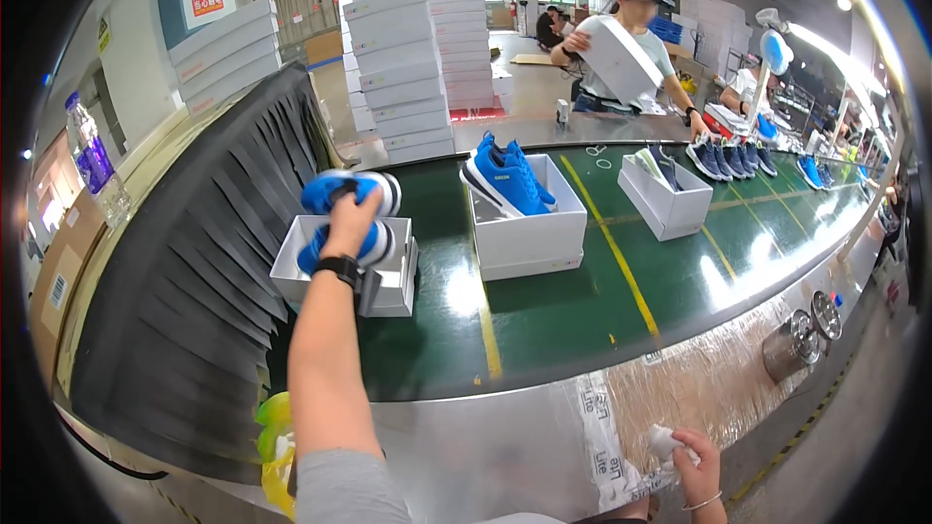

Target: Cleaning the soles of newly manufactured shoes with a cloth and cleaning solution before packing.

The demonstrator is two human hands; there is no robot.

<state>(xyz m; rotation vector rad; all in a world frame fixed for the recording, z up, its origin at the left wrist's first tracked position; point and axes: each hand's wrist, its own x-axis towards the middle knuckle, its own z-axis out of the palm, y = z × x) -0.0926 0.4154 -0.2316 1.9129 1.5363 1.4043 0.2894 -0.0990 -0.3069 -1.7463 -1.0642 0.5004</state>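
My left hand (pixel 353 221) reaches out over an open white shoebox (pixel 396 296) at the left end of the green conveyor belt. Its fingers are closed on a pair of blue sneakers (pixel 374 190) with white soles; the lower shoe is partly inside the box, and the hand covers where they are gripped. Close to my body at the lower right, my right hand (pixel 697 471) is closed around a crumpled white wad (pixel 666 442), paper or cloth, I cannot tell which. Farther along the belt stands another white box (pixel 529 250) with blue sneakers (pixel 507 182) resting on top.
A third white box (pixel 670 209) holds dark shoes, with several dark sneakers (pixel 728 160) beyond. Across the belt a co-worker (pixel 621 63) holds a white box. Shoebox stacks (pixel 398 58) rise behind. A black pleated curtain (pixel 194 262) borders the left; a metal canister (pixel 791 347) stands right.
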